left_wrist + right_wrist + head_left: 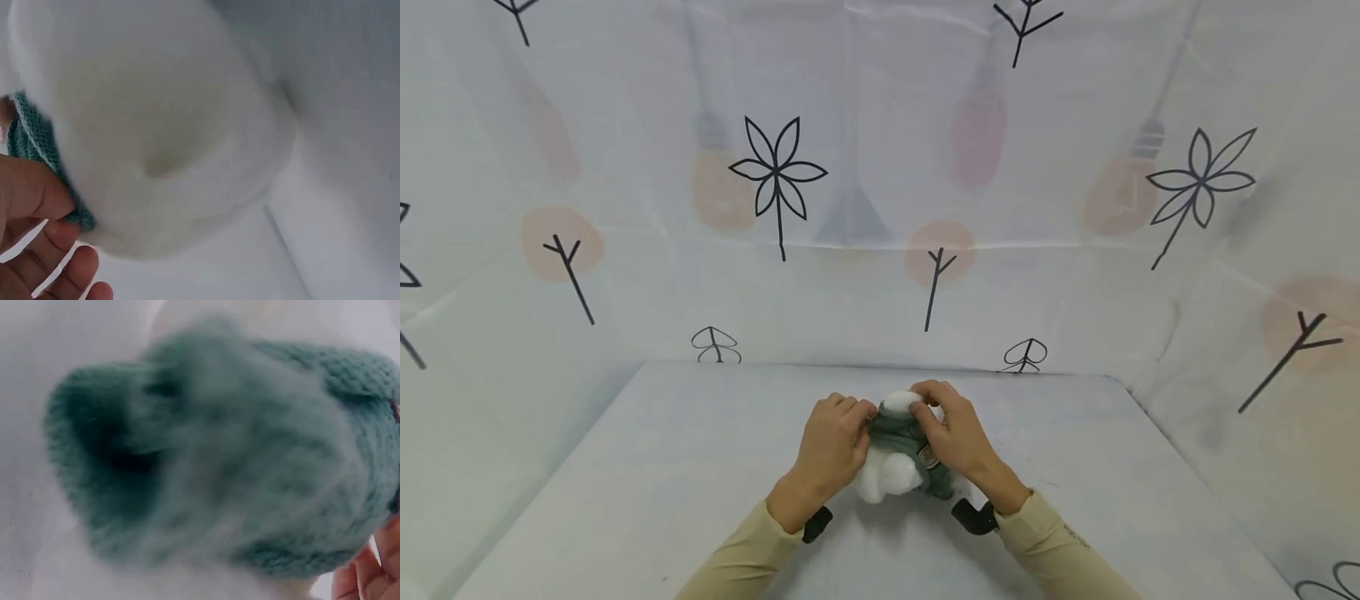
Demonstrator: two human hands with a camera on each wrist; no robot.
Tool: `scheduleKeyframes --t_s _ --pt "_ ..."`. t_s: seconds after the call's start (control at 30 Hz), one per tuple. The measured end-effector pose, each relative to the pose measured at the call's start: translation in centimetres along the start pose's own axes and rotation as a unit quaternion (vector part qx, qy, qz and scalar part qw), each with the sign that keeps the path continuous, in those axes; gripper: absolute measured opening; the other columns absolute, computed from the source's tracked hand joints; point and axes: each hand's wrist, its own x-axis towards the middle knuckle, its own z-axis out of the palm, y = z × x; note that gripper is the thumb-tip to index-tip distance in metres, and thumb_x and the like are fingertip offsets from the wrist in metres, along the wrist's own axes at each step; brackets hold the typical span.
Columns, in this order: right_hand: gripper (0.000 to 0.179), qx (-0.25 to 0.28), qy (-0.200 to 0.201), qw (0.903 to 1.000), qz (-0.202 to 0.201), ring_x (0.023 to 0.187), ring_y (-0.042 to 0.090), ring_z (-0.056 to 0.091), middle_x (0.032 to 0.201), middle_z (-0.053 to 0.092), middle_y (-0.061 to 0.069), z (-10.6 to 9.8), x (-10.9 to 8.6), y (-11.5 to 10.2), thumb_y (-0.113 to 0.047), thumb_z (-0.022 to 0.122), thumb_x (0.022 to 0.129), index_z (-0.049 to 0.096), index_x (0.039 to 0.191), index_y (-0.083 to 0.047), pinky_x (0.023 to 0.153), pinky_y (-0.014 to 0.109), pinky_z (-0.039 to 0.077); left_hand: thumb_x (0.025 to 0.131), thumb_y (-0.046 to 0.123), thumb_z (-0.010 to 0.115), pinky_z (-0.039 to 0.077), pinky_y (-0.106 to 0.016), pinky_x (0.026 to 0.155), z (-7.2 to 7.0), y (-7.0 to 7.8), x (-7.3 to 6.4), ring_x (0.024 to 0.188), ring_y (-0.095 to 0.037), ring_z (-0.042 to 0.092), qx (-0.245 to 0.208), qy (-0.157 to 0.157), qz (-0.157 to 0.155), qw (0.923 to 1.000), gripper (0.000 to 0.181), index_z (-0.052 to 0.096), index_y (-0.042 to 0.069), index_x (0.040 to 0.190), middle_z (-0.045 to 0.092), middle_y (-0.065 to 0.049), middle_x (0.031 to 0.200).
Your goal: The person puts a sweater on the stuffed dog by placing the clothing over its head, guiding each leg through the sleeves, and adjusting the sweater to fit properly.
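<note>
A white plush toy lies between the two hands, partly covered by a small green knitted sweater that carries a tan label. The left hand pinches the sweater's edge between thumb and finger; in the left wrist view the knit borders the toy's white fabric. On the other side, the right hand grips the sweater near the toy's white top end, thumb and fingers bent. Close up in the right wrist view, a sleeve-like tube of the sweater hangs open and hollow, partly blurred.
The toy is on a white table. A white sheet printed with plant and lamp drawings hangs behind it and along both sides. Black wrist-camera mounts sit below the wrists, near the table.
</note>
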Motion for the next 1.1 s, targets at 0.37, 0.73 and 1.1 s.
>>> scheduleKeyframes --t_s 0.37,0.73,1.1 --pt "0.014 -0.016 0.015 0.9979 -0.061 0.079 0.008 0.050 0.095 0.059 -0.001 1.1 -0.1 0.1 -0.003 0.060 0.092 0.062 0.103 -0.012 0.063 0.029 0.043 0.078 0.017 0.078 0.045 -0.033 0.069 0.0 0.2 -0.1 0.076 -0.019 0.053 -0.069 -0.017 -0.041 0.9967 0.030 0.065 0.006 0.102 0.060 -0.003 0.083" --pt "0.017 0.021 -0.020 0.9919 -0.124 0.081 0.011 0.053 0.099 0.060 0.001 1.3 -0.2 -0.1 0.000 0.060 0.091 0.059 0.104 -0.011 0.069 0.026 0.046 0.072 0.008 0.082 0.046 -0.035 0.069 0.2 0.7 -0.2 0.069 -0.016 0.056 -0.050 -0.034 -0.037 0.9975 0.040 0.061 0.008 0.105 0.064 -0.001 0.078" --pt "0.019 0.082 -0.013 0.9912 -0.102 0.088 0.026 0.064 0.099 0.064 0.012 1.1 -0.2 -0.2 0.010 0.060 0.088 0.063 0.103 -0.002 0.075 0.033 0.055 0.078 0.015 0.079 0.047 -0.032 0.073 0.2 0.2 0.1 0.086 -0.018 0.054 -0.101 -0.012 -0.022 0.9946 0.041 0.060 0.007 0.113 0.057 -0.004 0.100"
